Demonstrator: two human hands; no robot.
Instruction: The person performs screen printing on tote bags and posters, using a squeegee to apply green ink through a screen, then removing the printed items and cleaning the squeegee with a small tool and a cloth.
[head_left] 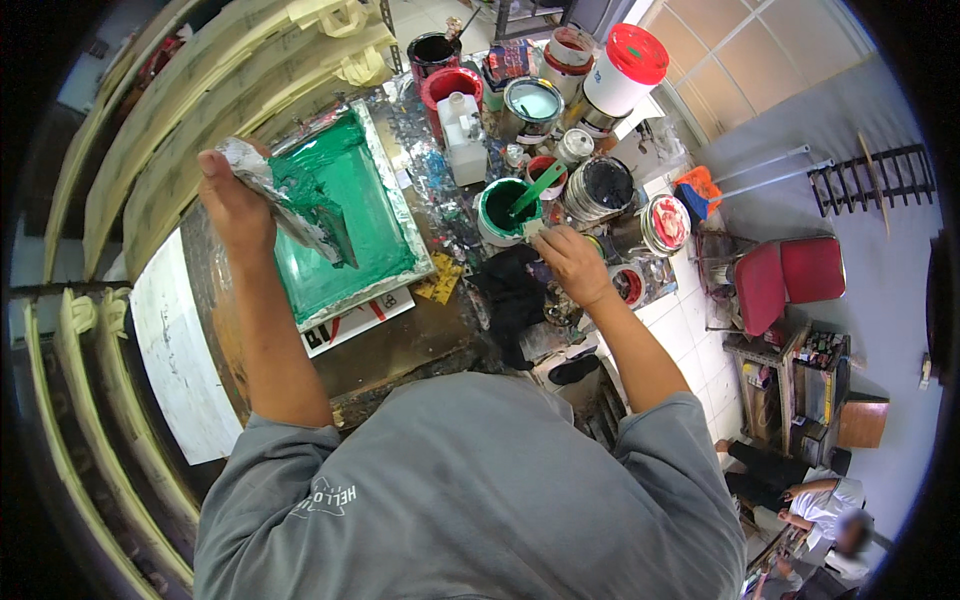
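My left hand [238,215] is closed around a wide, ink-caked squeegee [335,243], tilted above a screen-printing frame [408,225]. Green ink [350,185] coats the mesh and clings to the squeegee. At the rim of a tub of green ink [490,222], my right hand [573,265] pinches a small, pale, flat piece [533,228] whose kind I cannot make out. A green spatula [540,187] leans in that tub. Under the near edge of the frame, a white printed sheet [360,320] sticks out.
Paint cans and tubs crowd the right of the bench, among them a white bucket with a red lid [636,55] and a plastic bottle [462,140]. Dark cloth [505,290] lies near my right hand. Yellowish draped racks [200,130] stand left; red chair [765,290] and people right.
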